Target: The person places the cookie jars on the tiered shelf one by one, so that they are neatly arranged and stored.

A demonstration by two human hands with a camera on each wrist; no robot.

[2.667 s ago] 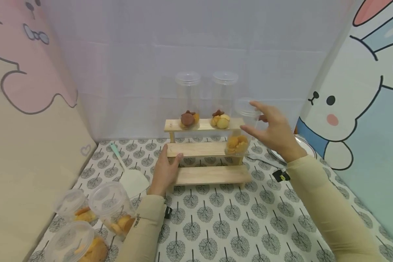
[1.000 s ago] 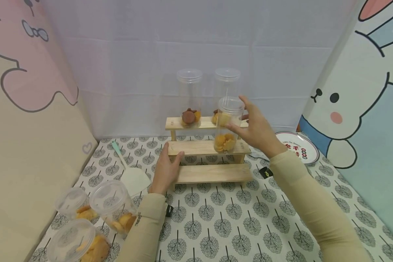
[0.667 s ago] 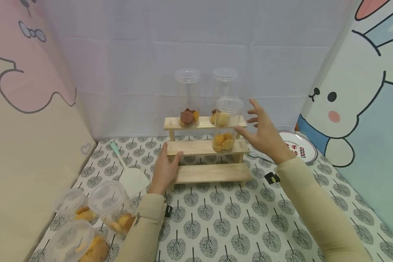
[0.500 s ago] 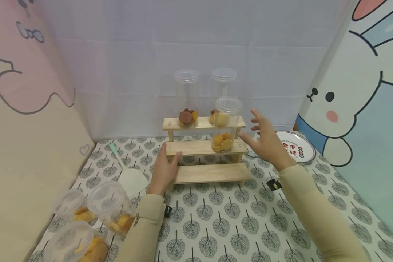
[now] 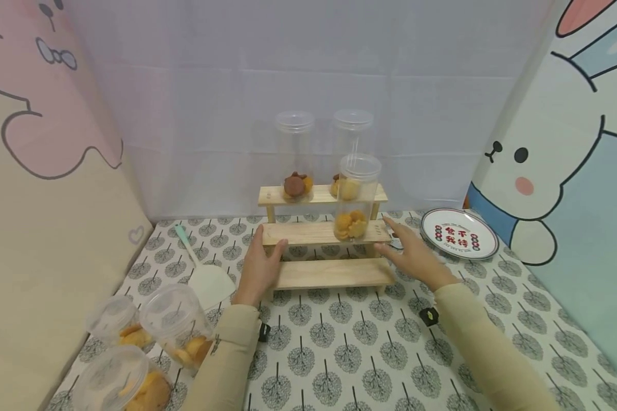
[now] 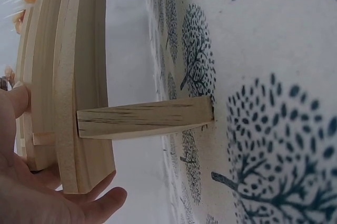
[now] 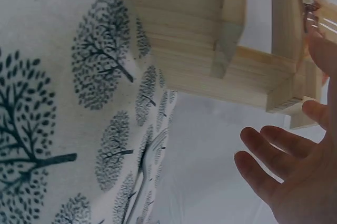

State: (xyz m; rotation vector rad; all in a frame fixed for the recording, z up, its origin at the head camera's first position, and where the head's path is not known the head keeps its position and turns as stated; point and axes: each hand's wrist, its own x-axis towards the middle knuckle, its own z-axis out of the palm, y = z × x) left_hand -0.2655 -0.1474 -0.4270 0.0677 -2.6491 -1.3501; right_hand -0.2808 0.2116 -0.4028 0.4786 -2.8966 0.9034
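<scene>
A three-tier wooden display shelf (image 5: 300,233) stands on the tree-patterned cloth. At the left end of its middle tier my left hand (image 5: 259,273) grips the board; in the left wrist view the thumb lies on top and fingers reach beneath the wood (image 6: 87,77). My right hand (image 5: 416,260) is by the tier's right end, fingers spread and holding nothing. In the right wrist view its thumb is close to the board, but contact cannot be told. A clear lidded jar (image 5: 359,197) of yellow cookies stands on the middle tier's right. Two taller-looking jars (image 5: 295,151) stand on the top tier.
Three lidded jars of cookies, one nearest (image 5: 118,382), sit at front left by my left sleeve. A pale spatula (image 5: 208,282) lies behind them. A white plate (image 5: 460,233) with red lettering is at back right, with a fork (image 7: 150,155) near the shelf.
My right hand brought the cookie jar leftward onto the middle tier, let it go, drew back, then came down to the tier's right end. My left hand kept its place.
</scene>
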